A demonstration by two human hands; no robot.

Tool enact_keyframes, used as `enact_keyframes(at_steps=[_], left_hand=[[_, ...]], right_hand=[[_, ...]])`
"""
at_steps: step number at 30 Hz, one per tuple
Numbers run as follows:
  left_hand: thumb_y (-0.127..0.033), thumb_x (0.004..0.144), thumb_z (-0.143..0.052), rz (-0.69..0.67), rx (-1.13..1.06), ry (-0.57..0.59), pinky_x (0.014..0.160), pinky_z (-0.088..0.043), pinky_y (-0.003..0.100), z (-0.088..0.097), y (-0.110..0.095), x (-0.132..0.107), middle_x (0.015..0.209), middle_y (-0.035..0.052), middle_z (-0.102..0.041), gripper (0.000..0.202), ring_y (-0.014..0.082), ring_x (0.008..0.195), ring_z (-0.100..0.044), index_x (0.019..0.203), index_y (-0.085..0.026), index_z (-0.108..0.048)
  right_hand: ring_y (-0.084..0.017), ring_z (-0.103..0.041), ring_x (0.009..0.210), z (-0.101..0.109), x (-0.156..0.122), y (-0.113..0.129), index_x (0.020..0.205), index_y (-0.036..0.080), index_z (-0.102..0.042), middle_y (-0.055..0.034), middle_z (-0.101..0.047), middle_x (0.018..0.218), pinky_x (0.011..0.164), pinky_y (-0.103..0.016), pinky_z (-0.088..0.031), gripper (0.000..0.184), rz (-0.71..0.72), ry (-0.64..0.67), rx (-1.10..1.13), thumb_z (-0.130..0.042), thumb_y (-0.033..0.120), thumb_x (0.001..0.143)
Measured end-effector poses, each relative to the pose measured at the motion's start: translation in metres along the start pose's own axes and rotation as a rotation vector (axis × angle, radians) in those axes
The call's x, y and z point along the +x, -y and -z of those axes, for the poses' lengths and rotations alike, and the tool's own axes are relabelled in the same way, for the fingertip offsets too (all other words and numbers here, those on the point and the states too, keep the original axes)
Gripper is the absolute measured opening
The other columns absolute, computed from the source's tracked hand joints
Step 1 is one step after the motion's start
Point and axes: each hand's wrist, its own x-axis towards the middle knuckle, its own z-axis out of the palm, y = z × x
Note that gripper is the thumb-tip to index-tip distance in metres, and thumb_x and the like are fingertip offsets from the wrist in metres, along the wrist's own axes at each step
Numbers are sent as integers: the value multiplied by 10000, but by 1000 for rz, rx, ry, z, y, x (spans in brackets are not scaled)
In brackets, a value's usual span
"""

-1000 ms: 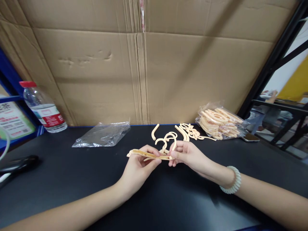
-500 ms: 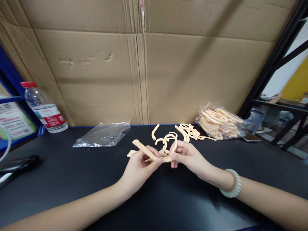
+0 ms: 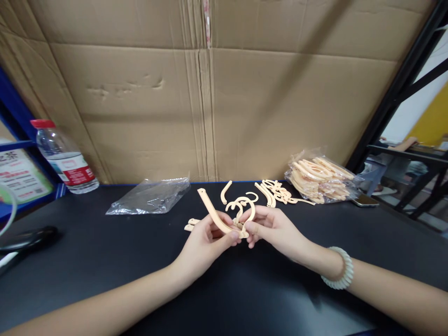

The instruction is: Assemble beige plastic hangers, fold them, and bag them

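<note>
My left hand pinches a cream, curved hanger arm, which slants up and to the left. In my right hand a cream hanger hook stands upright, its curl pointing left. The lower ends of the two pieces meet between my fingertips; whether they are joined I cannot tell. Behind my hands more loose hooks lie on the black table, partly hidden. Two flat cream ends show just left of my left hand. A single curved arm lies farther back.
Loose cream pieces lie in a pile by a clear bag of such parts, with a phone beside it. An empty plastic bag, a water bottle and a black object are leftward. Cardboard stands behind.
The hanger arm in my left hand has tilted up more steeply, its free end rising. Its lower end has turned against the hook in my right hand. Both hands stay nearly in place.
</note>
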Motion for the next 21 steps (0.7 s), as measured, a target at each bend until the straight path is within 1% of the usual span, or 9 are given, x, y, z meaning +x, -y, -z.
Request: enact_keyframes(at_steps=[3, 6, 8, 9, 11, 12, 14, 17, 21], left_hand=[[-299, 699, -796, 23, -9, -29, 748, -569, 308, 1, -1, 1, 761, 7, -701, 293, 152, 720, -681, 828, -158, -574], [-296, 680, -811, 45, -32, -80, 768, -574, 326, 1, -2, 1, 774, 9, -698, 300, 160, 729, -682, 810, -157, -579], [-301, 684, -808, 50, -37, -93, 770, -575, 320, 1, -2, 1, 781, 10, -696, 295, 159, 735, -682, 810, -157, -583], [-304, 690, -804, 52, -37, -95, 766, -575, 310, 1, -2, 0, 784, 9, -694, 291, 156, 736, -682, 810, -156, -585], [-304, 696, -801, 60, -41, -97, 758, -574, 287, 1, -1, 0, 780, 1, -690, 286, 147, 735, -684, 808, -155, -585], [-302, 694, -803, 64, -47, -99, 756, -573, 277, 1, -1, 0, 777, -3, -689, 288, 144, 735, -687, 807, -155, -584], [-297, 689, -809, 73, -58, -106, 757, -572, 270, 1, 0, -1, 773, -8, -688, 291, 144, 735, -694, 805, -152, -584], [-297, 691, -808, 83, -77, -106, 767, -572, 282, 1, 0, 0, 783, -5, -692, 293, 158, 732, -711, 808, -150, -583], [-295, 686, -810, 89, -106, -100, 776, -571, 295, 0, -1, 0, 798, 3, -697, 296, 177, 740, -724, 806, -148, -582]], right_hand=[[-129, -649, 657, 8, 4, 3, 986, 152, -633, -26, -662, 803, 638, -276, -569, 313, 6, -39, -40, -705, 408, 820], [-146, -648, 674, 28, 11, 8, 1017, 170, -646, -37, -671, 819, 664, -306, -564, 276, 128, -129, -247, -649, 396, 857], [-180, -648, 745, 47, 16, 11, 980, 184, -661, -57, -682, 846, 690, -336, -550, 201, 253, -178, -513, -596, 351, 888], [-199, -642, 805, 57, 18, 12, 956, 193, -671, -68, -690, 891, 731, -359, -538, 159, 309, -185, -696, -578, 305, 894], [-233, -616, 880, 75, 22, 13, 931, 195, -687, -80, -693, 914, 813, -411, -503, 138, 393, -128, -1058, -557, 206, 884], [-250, -603, 918, 82, 23, 13, 931, 188, -693, -87, -693, 922, 840, -425, -489, 149, 409, -80, -1195, -560, 162, 868], [-264, -590, 952, 92, 25, 11, 952, 167, -699, -94, -695, 922, 871, -434, -477, 184, 390, 9, -1369, -566, 101, 843], [-264, -600, 948, 99, 26, 6, 989, 138, -706, -99, -701, 919, 876, -424, -482, 207, 319, 72, -1463, -580, 80, 836], [-267, -625, 939, 103, 29, -6, 963, 120, -719, -114, -709, 946, 880, -423, -483, 212, 288, 64, -1461, -569, 48, 831]])
